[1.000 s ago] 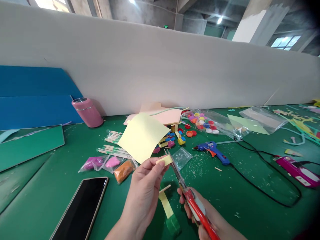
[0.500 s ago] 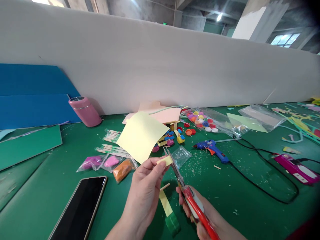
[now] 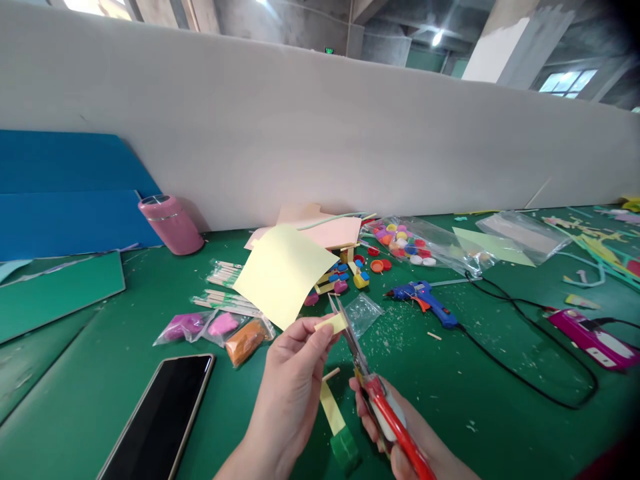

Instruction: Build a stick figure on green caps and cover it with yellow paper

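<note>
Between the thumb and fingers of my left hand [image 3: 295, 373] is a small strip of pale yellow paper [image 3: 331, 325]. My right hand [image 3: 395, 427] is wrapped round the red handles of a pair of scissors [image 3: 354, 340]. The slightly parted blades point up and away, right at the strip's right end; whether they touch it I cannot tell. On the table below, between my hands, lies a yellow paper strip [image 3: 332, 408] with a short wooden stick at its top and a green lump [image 3: 345, 448] at its lower end.
A large yellow sheet [image 3: 285, 270] lies beyond my hands. A phone [image 3: 160, 417] and bagged clay [image 3: 246, 341] are on the left, with a pink cup [image 3: 171, 225] behind. To the right sit a blue glue gun [image 3: 424, 300], its cord, a magenta power strip [image 3: 593, 338] and bagged bottle caps [image 3: 405, 241].
Almost nothing differs. The scissors and my right hand have shifted very slightly left, and the paper strip stays pinched in my left hand.
</note>
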Available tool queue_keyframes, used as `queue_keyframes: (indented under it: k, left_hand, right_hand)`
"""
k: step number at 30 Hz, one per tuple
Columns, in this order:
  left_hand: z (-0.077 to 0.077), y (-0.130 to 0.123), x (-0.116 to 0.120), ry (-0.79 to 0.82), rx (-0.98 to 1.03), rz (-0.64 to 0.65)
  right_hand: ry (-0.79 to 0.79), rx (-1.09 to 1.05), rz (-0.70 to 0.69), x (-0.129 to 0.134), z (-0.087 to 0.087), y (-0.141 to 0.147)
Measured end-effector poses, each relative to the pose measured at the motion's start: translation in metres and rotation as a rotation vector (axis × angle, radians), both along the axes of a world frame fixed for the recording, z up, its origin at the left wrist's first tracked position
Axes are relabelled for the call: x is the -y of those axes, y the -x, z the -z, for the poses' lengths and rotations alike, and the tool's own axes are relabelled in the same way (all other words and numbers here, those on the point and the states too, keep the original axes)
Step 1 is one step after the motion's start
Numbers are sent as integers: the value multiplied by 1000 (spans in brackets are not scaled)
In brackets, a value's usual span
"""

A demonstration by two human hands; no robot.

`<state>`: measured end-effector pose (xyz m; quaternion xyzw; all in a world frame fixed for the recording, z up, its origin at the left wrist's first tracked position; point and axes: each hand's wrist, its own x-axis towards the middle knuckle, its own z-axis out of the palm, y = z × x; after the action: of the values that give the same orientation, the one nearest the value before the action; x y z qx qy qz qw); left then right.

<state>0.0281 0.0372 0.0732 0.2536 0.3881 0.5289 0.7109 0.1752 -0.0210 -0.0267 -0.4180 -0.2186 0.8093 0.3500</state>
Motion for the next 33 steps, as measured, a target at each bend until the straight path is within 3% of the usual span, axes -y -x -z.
queue_keyframes:
  k: [9,18,23,28,33]
  left_hand:
    - [0,1,0,-7,-4,7]
    - [0,3,0,-23,-13,0]
    - [-2,2,-1,-21,-13,2]
    - [-1,2,0,-31,-3,31]
    - [2,5,1,-42,-99,116]
  right_hand:
    - [-90,-6,25,-7,-12,1]
    - [-211,82,192,22,-36,8]
    - [-199,111,192,20,-35,12]
    - [-245,125,334,20,-39,19]
    - [-349,163,446,11,-59,12]
